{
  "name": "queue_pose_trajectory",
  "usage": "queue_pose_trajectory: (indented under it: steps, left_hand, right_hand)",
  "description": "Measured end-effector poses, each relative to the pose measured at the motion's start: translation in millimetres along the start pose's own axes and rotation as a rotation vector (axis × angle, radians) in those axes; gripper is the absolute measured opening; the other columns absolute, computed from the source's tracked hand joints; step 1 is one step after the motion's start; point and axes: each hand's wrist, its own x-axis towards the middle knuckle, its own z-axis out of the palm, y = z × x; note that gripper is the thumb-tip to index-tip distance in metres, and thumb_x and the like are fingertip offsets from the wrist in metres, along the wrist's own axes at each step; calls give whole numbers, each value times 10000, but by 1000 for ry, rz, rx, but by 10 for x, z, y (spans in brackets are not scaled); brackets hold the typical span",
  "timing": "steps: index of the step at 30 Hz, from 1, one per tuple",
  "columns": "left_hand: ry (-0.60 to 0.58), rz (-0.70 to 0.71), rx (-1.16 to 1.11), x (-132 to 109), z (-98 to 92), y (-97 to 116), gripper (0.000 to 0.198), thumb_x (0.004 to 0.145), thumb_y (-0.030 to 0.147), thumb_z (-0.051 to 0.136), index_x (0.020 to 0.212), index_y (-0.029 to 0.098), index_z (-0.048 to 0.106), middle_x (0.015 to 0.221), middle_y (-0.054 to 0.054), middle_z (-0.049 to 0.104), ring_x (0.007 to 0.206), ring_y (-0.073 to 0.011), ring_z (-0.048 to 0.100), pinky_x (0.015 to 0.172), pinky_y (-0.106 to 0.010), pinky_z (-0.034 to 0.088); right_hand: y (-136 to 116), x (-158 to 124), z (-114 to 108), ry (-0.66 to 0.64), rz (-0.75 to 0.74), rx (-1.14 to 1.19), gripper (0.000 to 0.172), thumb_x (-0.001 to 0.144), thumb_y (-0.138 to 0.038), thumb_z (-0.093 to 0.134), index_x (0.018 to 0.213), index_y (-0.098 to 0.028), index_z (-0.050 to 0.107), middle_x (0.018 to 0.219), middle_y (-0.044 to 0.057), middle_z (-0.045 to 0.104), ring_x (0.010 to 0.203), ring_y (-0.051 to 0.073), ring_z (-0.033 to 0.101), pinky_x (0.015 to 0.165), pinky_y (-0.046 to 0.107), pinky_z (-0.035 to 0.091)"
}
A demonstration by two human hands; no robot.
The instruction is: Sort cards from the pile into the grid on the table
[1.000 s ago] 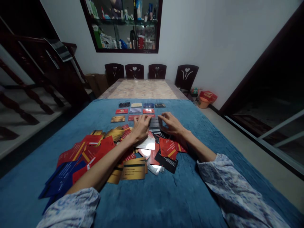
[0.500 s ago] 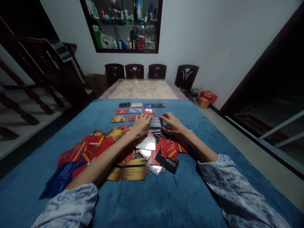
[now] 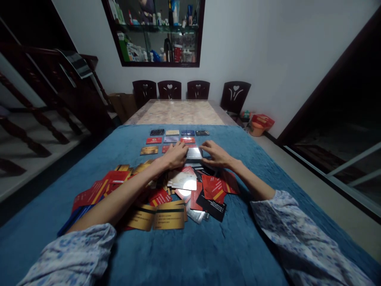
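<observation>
Sleeve [image 3: 68, 254], pale with blue flecks, fills the lower left of my feed; it has slid outward, and its bare forearm now covers more of the blue cards [image 3: 71, 219] than half a second ago. Loose red cards [image 3: 98, 191] lie behind that forearm. Farther back, neat rows of cards [image 3: 154, 140] sit on the blue cloth [image 3: 208, 254], looking unaltered. Nearer to me, gold cards [image 3: 169, 217] lie flat, side by side. Then comes the left hand [image 3: 176, 155], fingers bent against the left end of a silver-grey stack [image 3: 194, 153]; its thumb is hard to make out, so I cannot tell whether it pinches. The stack lies between the two hands, at the far edge of the loose pile, just in front of the rows. Its top was dull grey before and now throws back a bright glare, which I read as a small change of angle, its own or my camera's, rather than a change of place. At its right end the right hand [image 3: 218, 154] stands with thumb and forefinger spread apart. Below that hand, a black card [image 3: 216, 208] and more red cards lie loose. I judge the stack is being steadied or squared, not yet let go.
</observation>
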Motion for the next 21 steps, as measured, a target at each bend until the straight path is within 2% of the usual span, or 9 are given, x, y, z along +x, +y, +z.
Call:
queue_pose_trajectory:
  steps: [4,9,16,21]
  left_hand:
    - [-22,-6,-12,-2,-20,-96,319,907,210,579,1223,168,582,1346,-175,582,1270,-347,498,1001,-533,458]
    - [-75,-12,32,19,-43,-215,315,917,223,585,1228,178,588,1348,-162,581,1286,-344,499,1017,-527,461]
    - [-89,-70,48,30,-122,-374,307,896,183,603,1202,178,611,1355,-161,572,1295,-345,493,1029,-511,462]
    - [-102,-111,76,71,-140,-521,323,875,166,595,1198,172,606,1341,-163,580,1284,-341,490,1022,-520,457]
  right_hand:
    - [50,111,18,-34,-16,-6,495,880,-378,678,1330,-177,638,1186,163,591,1055,296,539,941,479,511]
    - [78,274,38,-93,-22,2,435,879,-386,683,1274,-203,667,1178,137,593,1060,284,528,942,464,495]
    - [47,577,58,-158,1,-37,373,865,-364,689,1188,-178,691,1158,144,601,1058,288,510,917,417,463]
    - [34,818,81,-211,41,-92,410,865,-352,691,1224,-153,679,1194,168,606,1094,305,508,932,410,447]
